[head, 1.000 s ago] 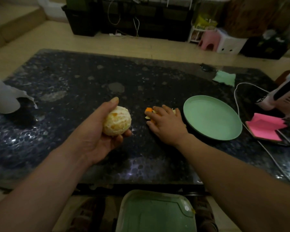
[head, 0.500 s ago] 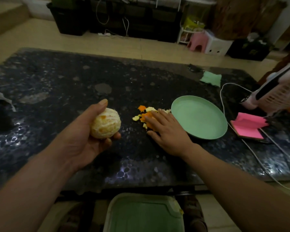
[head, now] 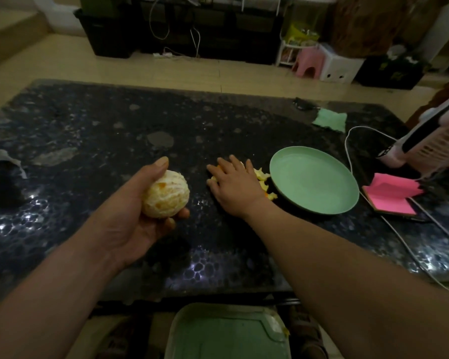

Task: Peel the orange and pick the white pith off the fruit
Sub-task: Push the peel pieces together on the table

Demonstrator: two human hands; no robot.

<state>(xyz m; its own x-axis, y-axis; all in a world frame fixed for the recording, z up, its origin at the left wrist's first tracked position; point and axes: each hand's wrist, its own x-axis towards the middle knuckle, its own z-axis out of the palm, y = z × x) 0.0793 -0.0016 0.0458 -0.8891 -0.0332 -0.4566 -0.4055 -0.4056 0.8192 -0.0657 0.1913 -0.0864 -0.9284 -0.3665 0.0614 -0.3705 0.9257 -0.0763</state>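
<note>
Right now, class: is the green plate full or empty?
Empty. The green plate shows only bare green surface; the peel scraps lie beside it on the table, partly under the right hand.

Dark speckled table (head: 88,130) bearing green plate (head: 314,180), orange peel scraps (head: 263,175), pink notepad (head: 392,196), green cloth (head: 329,121)

Green plate (head: 314,180) and peel scraps (head: 266,186) crowd right side.

Dim, warm light; the picture is soft and grainy. Small glints of glare speckle the near table (head: 205,270). A faint shadow lies under the left hand (head: 130,218). Edges bend; far furniture (head: 192,27) blurs.
</note>
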